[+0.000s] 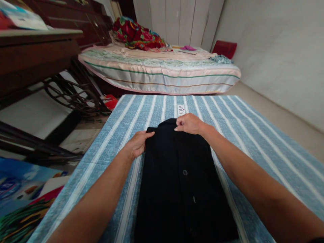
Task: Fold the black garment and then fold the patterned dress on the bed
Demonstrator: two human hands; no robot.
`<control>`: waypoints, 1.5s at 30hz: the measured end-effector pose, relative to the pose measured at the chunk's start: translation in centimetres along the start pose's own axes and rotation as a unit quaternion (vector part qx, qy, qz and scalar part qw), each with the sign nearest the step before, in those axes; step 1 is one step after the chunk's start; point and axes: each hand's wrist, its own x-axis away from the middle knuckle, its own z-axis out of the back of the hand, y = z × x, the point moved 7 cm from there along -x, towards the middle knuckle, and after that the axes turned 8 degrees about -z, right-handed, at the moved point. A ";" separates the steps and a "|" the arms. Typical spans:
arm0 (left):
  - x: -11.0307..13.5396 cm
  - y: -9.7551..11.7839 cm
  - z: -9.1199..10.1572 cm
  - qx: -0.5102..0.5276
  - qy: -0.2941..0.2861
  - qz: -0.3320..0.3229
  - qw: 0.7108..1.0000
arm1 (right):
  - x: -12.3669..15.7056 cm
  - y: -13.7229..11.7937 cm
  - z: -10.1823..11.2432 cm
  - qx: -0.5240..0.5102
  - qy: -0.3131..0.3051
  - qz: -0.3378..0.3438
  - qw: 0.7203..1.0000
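Observation:
A black buttoned shirt (181, 182) lies folded into a long rectangle on a blue and white striped cloth (253, 141). My left hand (138, 143) rests at the shirt's far left corner, fingers closed on the fabric edge. My right hand (189, 124) sits on the far edge at the collar, fingers curled and pinching the cloth there. Both forearms reach forward on either side of the shirt.
A mattress (162, 72) with a striped sheet and a red flowered blanket (136, 33) lies beyond the cloth. A dark wooden table with iron legs (50, 67) stands at the left. A white wall runs along the right. Colourful printed material (22, 195) lies at the lower left.

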 end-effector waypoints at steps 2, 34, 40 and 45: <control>-0.2 0.0 0.2 0.001 0.002 0.017 1.000 | -0.2 -0.2 -0.3 0.025 -0.017 -0.007 1.000; -4.8 5.7 -7.9 -0.556 -0.327 -0.048 0.763 | -1.4 1.1 -0.4 -0.101 -0.035 0.007 0.994; -4.8 5.9 -8.8 -0.562 -0.335 -0.057 0.754 | -1.4 1.3 -0.7 -0.111 -0.029 0.003 0.993; -4.5 5.7 -9.9 -0.545 -0.330 -0.083 0.767 | -1.4 1.5 -0.8 -0.147 -0.022 -0.001 0.989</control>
